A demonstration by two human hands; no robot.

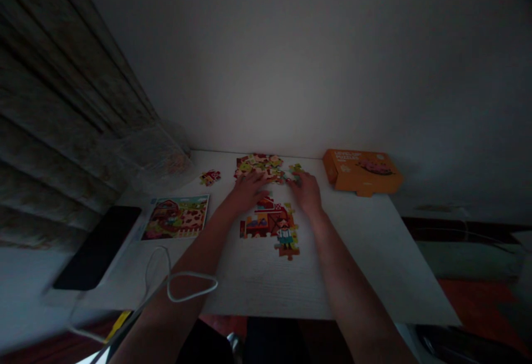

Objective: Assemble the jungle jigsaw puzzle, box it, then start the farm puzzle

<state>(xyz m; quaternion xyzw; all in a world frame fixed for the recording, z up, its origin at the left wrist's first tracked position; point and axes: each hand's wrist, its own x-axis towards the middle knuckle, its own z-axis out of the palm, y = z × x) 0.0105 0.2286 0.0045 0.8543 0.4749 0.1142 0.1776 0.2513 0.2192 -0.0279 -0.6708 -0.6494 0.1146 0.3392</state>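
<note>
The left hand (248,192) lies open, fingers spread against the heap of loose jigsaw pieces (258,163). The right hand (305,192) curves over a green piece (296,169); any grip is unclear. The part-built farm puzzle (268,222) sits at six o'clock from them on the white counter (353,253).

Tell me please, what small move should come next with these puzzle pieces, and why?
Probably the right hand should bring one loose piece from the pile down to the assembled farm section: its fingers already lie at the pile's edge, and the section sits just below. The printed farm picture can show where the piece fits.
</note>
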